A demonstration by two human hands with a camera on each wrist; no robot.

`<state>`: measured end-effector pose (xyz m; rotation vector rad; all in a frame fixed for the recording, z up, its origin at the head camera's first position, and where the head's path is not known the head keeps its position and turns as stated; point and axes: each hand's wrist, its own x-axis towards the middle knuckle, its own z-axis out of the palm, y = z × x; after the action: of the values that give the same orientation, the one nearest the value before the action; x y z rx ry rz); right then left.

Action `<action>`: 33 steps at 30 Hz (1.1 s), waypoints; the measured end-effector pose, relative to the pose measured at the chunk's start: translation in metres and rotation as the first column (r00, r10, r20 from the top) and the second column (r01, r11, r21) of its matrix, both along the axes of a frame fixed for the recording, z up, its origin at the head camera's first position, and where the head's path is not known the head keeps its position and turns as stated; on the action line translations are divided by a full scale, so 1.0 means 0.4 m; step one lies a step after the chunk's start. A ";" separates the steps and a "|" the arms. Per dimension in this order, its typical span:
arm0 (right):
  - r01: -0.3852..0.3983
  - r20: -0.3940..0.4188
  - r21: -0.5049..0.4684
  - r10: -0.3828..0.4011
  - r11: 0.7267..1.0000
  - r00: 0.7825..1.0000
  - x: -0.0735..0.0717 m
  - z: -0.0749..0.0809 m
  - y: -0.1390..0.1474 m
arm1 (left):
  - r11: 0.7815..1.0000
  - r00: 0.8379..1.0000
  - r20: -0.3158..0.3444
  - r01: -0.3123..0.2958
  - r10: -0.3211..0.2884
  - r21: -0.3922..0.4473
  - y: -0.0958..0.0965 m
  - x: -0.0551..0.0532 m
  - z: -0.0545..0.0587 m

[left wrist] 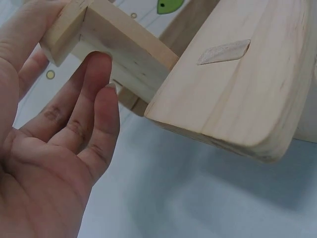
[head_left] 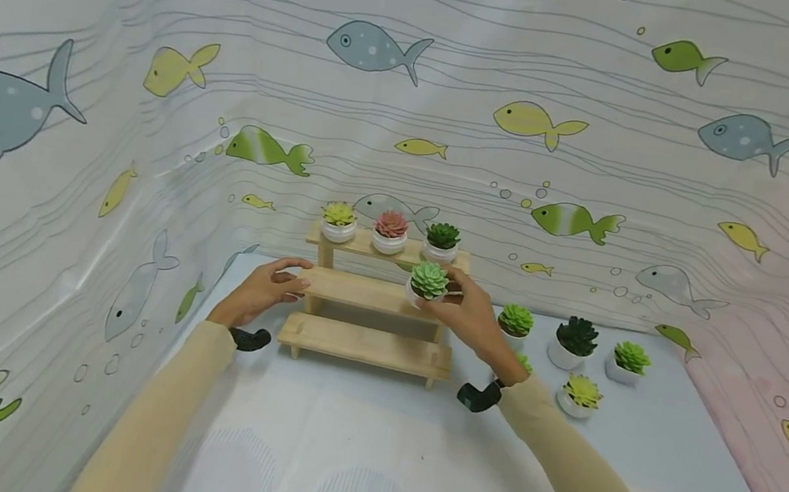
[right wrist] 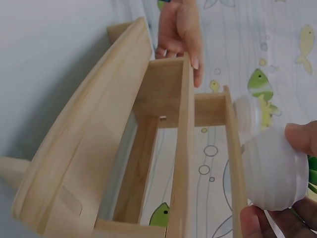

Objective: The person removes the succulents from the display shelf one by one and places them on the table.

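Observation:
A three-tier wooden plant stand [head_left: 366, 343] stands at the centre of the table. My left hand [head_left: 266, 288] holds the left end of its middle tier, thumb against the board; the other fingers curl in beside the stand's leg in the left wrist view. In my right hand [head_left: 468, 315] is a pale green potted succulent [head_left: 429, 280], its white pot [right wrist: 275, 168] pinched between thumb and fingers. That pot is near the middle tier's right end. Along the top tier sit a yellow-green succulent [head_left: 339, 221], a pink one [head_left: 390, 232] and a dark green one [head_left: 441, 242].
Right of the stand, several more potted succulents stand on the table, among them a dark one [head_left: 573, 343], a bright green one [head_left: 628, 361] and a yellow-green one [head_left: 579, 395]. One is partly behind my right wrist. A fish-printed cloth [head_left: 470, 139] hangs behind and beside the table.

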<state>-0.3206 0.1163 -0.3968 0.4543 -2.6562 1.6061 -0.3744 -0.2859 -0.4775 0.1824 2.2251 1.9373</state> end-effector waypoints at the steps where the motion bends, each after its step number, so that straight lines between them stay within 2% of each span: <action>1: 0.003 -0.002 0.007 -0.003 1.000 1.000 0.005 0.000 0.008 | 1.000 1.000 0.000 0.000 0.000 0.002 0.000 0.002 -0.001; 14: 0.000 -0.022 0.025 0.000 1.000 1.000 0.053 -0.010 0.130 | 1.000 1.000 -0.014 -0.015 0.015 0.007 0.008 0.036 0.007; 17: 0.012 -0.026 0.035 -0.011 0.999 1.000 0.062 -0.011 0.159 | 1.000 1.000 -0.015 -0.016 0.017 0.003 0.011 0.040 0.007; 24: 0.066 0.037 0.044 -0.068 0.997 0.997 0.087 -0.011 0.227 | 1.000 1.000 -0.011 -0.022 0.022 0.007 0.013 0.056 0.005; 33: 0.101 0.034 0.066 -0.103 0.993 0.994 0.115 -0.025 0.318 | 0.999 0.999 -0.017 -0.031 0.031 0.018 0.017 0.070 -0.002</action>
<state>-0.2748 0.2434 -0.4066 0.2867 -2.7165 1.5200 -0.3464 -0.2793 -0.4782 0.1690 2.2355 1.9793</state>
